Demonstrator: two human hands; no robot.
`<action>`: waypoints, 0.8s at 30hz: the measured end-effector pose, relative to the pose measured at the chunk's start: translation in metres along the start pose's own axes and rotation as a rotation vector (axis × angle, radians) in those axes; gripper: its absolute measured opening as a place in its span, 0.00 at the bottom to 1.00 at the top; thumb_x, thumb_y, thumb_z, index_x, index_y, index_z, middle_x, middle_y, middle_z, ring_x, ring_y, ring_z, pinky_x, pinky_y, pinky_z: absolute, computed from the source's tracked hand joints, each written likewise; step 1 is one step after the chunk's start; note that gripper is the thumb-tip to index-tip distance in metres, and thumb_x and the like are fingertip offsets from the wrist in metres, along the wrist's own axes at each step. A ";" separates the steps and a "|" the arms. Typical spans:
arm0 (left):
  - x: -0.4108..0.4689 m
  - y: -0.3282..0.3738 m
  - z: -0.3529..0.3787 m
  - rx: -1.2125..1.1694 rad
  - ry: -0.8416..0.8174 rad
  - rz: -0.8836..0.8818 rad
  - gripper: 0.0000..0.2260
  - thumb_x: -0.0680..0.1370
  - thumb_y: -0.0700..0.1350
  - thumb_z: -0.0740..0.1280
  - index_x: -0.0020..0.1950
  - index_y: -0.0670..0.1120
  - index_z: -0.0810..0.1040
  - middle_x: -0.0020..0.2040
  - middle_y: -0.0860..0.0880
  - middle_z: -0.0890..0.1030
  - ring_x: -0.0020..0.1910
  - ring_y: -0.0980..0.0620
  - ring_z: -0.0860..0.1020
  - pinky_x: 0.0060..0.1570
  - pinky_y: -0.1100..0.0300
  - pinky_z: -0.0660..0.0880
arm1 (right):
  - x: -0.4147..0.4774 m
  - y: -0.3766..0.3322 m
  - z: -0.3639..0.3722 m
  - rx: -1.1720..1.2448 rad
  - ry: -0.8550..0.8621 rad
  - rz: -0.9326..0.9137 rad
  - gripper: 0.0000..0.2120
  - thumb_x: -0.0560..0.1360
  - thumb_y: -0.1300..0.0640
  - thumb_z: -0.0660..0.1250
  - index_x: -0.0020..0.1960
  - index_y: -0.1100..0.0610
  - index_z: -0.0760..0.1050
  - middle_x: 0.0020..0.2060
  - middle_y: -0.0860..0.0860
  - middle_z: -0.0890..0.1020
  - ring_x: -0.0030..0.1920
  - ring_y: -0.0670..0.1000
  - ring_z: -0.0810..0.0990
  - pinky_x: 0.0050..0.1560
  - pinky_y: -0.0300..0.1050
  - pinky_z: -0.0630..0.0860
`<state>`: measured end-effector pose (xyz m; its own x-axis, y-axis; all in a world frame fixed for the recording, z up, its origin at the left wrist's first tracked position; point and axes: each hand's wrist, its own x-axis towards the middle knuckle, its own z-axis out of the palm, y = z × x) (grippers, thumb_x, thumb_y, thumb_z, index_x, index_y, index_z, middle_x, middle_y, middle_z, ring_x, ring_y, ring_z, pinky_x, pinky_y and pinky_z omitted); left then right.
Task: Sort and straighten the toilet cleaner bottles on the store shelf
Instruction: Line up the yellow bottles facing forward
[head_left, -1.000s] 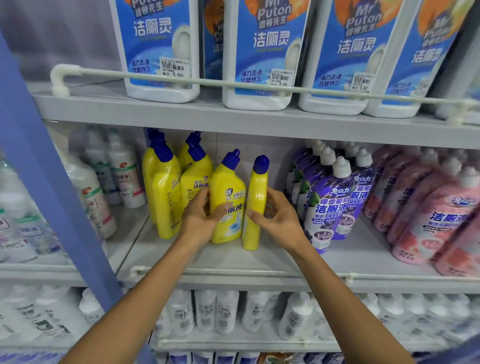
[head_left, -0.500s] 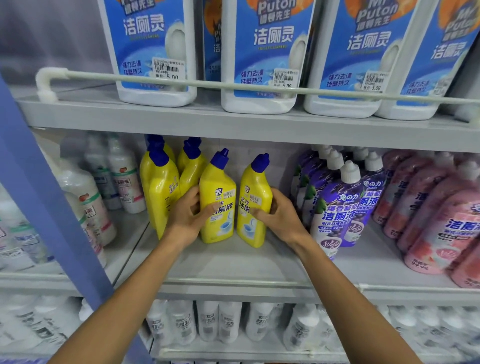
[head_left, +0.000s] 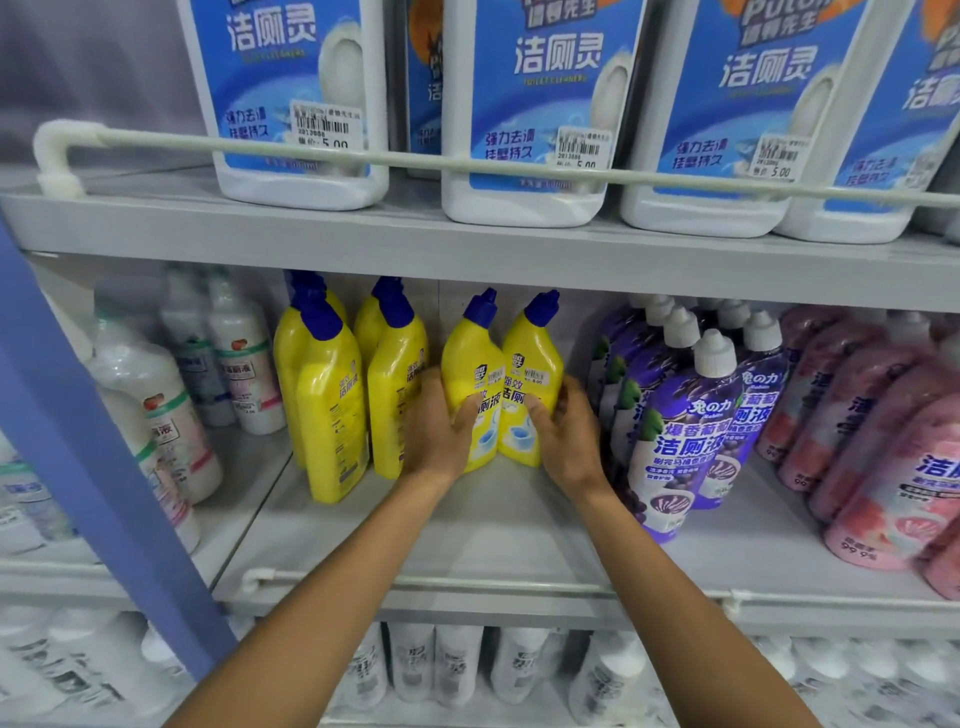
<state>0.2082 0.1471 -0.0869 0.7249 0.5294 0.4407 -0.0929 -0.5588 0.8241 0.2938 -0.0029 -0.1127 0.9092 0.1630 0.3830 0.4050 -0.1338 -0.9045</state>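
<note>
Two yellow toilet cleaner bottles with blue caps stand side by side on the middle shelf (head_left: 493, 525), labels facing me. My left hand (head_left: 439, 428) grips the left bottle (head_left: 470, 369), thumb across its label. My right hand (head_left: 563, 436) grips the right bottle (head_left: 535, 358) the same way. The two bottles touch along their sides. More yellow bottles (head_left: 332, 395) stand in two rows to the left, turned sideways.
Purple bottles (head_left: 680, 421) and pink bottles (head_left: 883, 457) fill the shelf to the right. White bottles (head_left: 156, 395) stand left of a blue post (head_left: 78, 441). Large blue-labelled jugs (head_left: 524, 114) sit behind a rail above. White bottles line the shelf below.
The right bottle was turned from edge-on to label-forward. Both hands then pushed the two bottles together and further back on the shelf. The camera moved closer.
</note>
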 end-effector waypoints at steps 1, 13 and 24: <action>0.003 0.000 0.003 0.007 -0.001 0.003 0.18 0.79 0.48 0.71 0.64 0.40 0.73 0.60 0.40 0.81 0.59 0.39 0.79 0.58 0.49 0.76 | 0.004 0.002 0.001 0.000 0.016 -0.006 0.24 0.75 0.41 0.70 0.65 0.53 0.73 0.58 0.50 0.84 0.58 0.50 0.84 0.59 0.60 0.81; 0.038 -0.022 -0.016 0.079 -0.055 0.050 0.21 0.78 0.52 0.72 0.63 0.42 0.72 0.57 0.41 0.82 0.55 0.40 0.81 0.55 0.45 0.78 | 0.029 0.014 0.008 0.050 -0.033 -0.005 0.20 0.78 0.49 0.70 0.67 0.53 0.73 0.59 0.52 0.84 0.58 0.52 0.84 0.60 0.59 0.82; 0.036 -0.026 -0.027 0.020 -0.029 0.019 0.17 0.78 0.50 0.72 0.63 0.44 0.74 0.57 0.45 0.84 0.55 0.45 0.82 0.55 0.45 0.80 | 0.032 0.013 0.023 0.215 -0.053 0.048 0.18 0.79 0.52 0.73 0.64 0.59 0.75 0.53 0.52 0.86 0.52 0.49 0.87 0.51 0.47 0.84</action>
<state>0.2183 0.1976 -0.0831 0.7427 0.5000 0.4454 -0.0931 -0.5816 0.8081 0.3257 0.0227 -0.1162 0.9182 0.2138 0.3334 0.3266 0.0677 -0.9428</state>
